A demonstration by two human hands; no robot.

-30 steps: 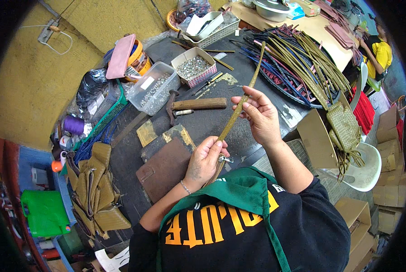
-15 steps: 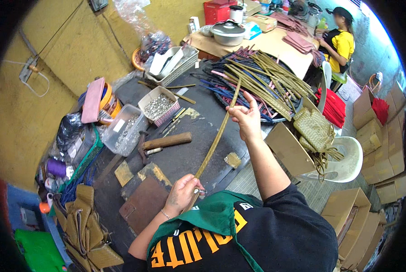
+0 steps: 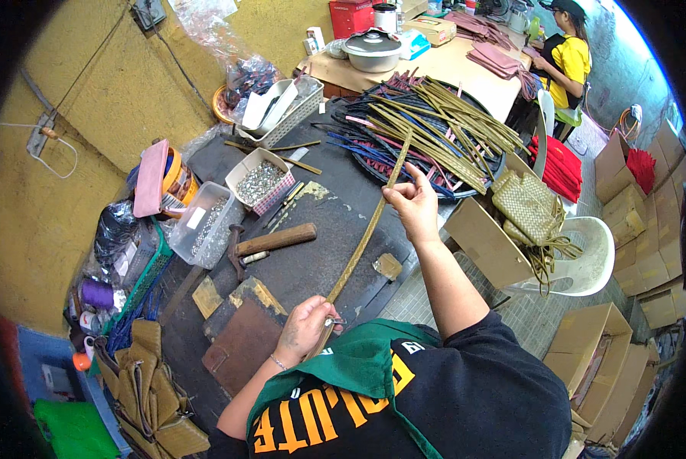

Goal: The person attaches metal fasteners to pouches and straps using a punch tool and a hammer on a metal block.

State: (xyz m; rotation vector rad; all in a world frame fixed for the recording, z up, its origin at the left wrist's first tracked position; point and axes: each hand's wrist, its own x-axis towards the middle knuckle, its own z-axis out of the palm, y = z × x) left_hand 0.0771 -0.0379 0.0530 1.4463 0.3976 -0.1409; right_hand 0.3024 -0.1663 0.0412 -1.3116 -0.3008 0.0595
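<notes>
A long, narrow olive-brown strap point(image 3: 362, 245) runs slantwise between my hands above the dark worktable. My left hand point(image 3: 306, 327), close to my body, is closed around its lower part, and a small shiny metal piece point(image 3: 335, 320) shows at the fingers. Higher up, my right hand point(image 3: 415, 208) pinches the strap between thumb and fingers, with the other fingers partly raised. The strap's far end reaches over the edge of a round tray point(image 3: 465, 200) heaped with olive straps point(image 3: 442, 115) and dark blue and pink ones. Part of the strap's near end is hidden by my left hand.
A hammer point(image 3: 275, 239) lies near a clear tub point(image 3: 203, 222) and a pink basket point(image 3: 261, 181) of small metal pieces. A brown square pad point(image 3: 247, 348) is by my left arm. Woven olive bags point(image 3: 528, 205) sit at right. A person in yellow point(image 3: 571, 61) works far right.
The view has shifted slightly, so the table things sit a little differently in it. Both hands keep hold of the strap; my right hand's raised fingers are bent a little more.
</notes>
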